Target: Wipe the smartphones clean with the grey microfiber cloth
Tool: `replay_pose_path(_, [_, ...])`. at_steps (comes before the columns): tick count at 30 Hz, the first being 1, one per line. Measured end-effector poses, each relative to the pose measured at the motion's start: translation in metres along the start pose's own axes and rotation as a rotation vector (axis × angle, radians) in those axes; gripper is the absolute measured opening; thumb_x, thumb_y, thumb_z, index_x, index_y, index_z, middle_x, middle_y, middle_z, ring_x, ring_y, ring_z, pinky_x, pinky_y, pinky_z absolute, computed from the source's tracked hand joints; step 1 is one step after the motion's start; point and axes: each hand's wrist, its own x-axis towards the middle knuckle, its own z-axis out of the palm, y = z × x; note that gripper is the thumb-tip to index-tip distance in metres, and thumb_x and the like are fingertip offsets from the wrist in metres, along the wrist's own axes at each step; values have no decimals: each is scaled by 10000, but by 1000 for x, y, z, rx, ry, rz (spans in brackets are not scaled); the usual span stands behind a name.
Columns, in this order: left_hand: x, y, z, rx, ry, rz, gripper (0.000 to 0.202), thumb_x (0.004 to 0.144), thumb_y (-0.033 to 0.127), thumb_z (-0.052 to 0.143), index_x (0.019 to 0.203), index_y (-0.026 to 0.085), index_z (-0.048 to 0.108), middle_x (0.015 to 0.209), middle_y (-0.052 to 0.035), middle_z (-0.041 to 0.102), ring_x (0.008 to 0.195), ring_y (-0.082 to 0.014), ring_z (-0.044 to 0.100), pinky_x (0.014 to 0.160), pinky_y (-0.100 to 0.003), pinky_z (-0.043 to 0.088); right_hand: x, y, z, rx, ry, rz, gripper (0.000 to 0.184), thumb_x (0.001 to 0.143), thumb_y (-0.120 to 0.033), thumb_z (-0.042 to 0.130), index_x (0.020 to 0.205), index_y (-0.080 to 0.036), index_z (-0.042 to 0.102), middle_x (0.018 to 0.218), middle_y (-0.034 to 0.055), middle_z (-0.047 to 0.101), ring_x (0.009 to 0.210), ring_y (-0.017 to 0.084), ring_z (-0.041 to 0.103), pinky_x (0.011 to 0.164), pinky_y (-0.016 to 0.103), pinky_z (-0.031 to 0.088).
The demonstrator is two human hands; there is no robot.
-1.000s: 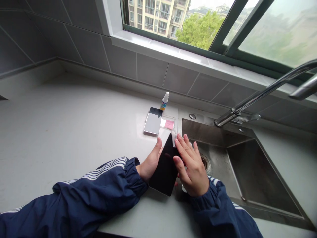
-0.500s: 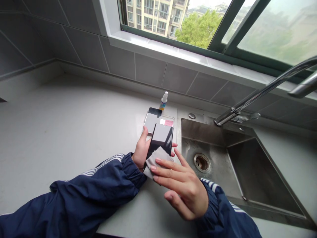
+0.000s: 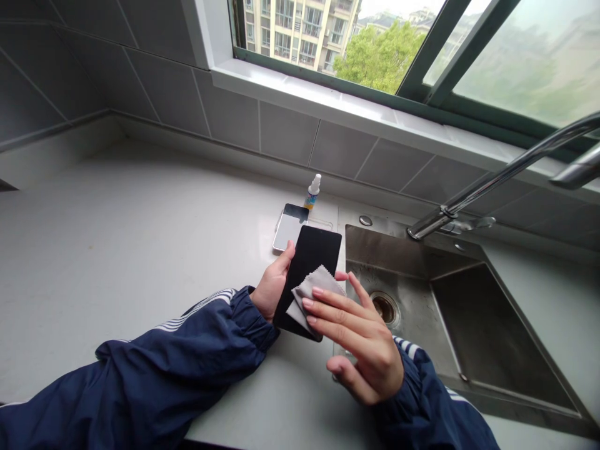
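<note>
My left hand [image 3: 273, 289] grips a black phone [image 3: 313, 256] by its left edge, screen up and tilted, above the counter edge by the sink. My right hand [image 3: 356, 334] lies across the phone's lower half with fingers stretched flat, pressing a small grey cleaning cloth [image 3: 313, 289] against the screen. Both arms wear dark blue sleeves with white stripes.
A second phone [image 3: 289, 229] lies flat on the white counter [image 3: 140, 250] behind, next to a small spray bottle [image 3: 312, 191] by the tiled wall. A steel sink [image 3: 450, 325] with a drain [image 3: 385, 307] is at right, a long faucet [image 3: 497, 178] above it.
The phone has turned from edge-on to screen-up. My right hand left the phone's side and now presses the cloth on the screen, having slid slightly right in the last half second.
</note>
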Motion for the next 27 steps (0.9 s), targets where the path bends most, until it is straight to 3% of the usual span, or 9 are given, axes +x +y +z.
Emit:
replay_pose_path(3, [0,-2,0,-12,-2,22,760,969,657,256,1348,83,578,886,-125,671,533,-125,515,644,-324,477,-2,4,2,-71,44,45,388,991,-353,469,1317,-196,610,1323,87,671,1327,304,558,1237,619,152])
replay_pose_path(6, [0,-1,0,-11,-9,16,784,976,657,205,1383,86,556,981,-154,694,774,-223,656,820,-377,499,-3,7,5,-146,88,130,400,962,-248,516,1353,-195,580,1392,87,620,1372,298,510,1233,610,173])
replay_pose_path(11, [0,-2,-2,-4,13,13,767,992,636,192,1429,94,516,1115,-166,711,1009,-274,681,955,-398,474,-4,9,14,-226,97,235,518,959,-217,541,1469,-172,457,1511,121,491,1455,304,389,1220,594,200])
replay_pose_path(14, [0,-5,-8,35,33,3,752,986,644,246,1421,102,534,1102,-174,723,994,-294,699,935,-420,493,-3,11,18,-254,86,303,577,984,-255,512,1533,-176,355,1570,134,401,1495,317,300,1207,596,219])
replay_pose_path(20, [-4,-8,-16,91,51,-202,829,900,773,301,1269,124,660,1006,-170,747,851,-310,726,769,-447,557,-2,8,19,-352,127,441,619,1006,-314,474,1578,-227,254,1604,111,339,1529,366,146,1177,698,133])
replay_pose_path(23, [-6,-10,-16,103,71,-193,764,902,754,351,1225,145,683,977,-142,752,825,-296,730,758,-441,567,-1,6,19,-369,132,469,617,1004,-314,474,1578,-253,255,1605,87,342,1532,375,107,1174,713,111])
replay_pose_path(27, [-4,-13,-16,133,47,-154,778,925,739,291,1333,162,617,977,-138,744,798,-276,728,775,-431,562,1,5,19,-361,127,470,636,1005,-319,474,1586,-249,227,1618,90,309,1532,374,109,1180,703,125])
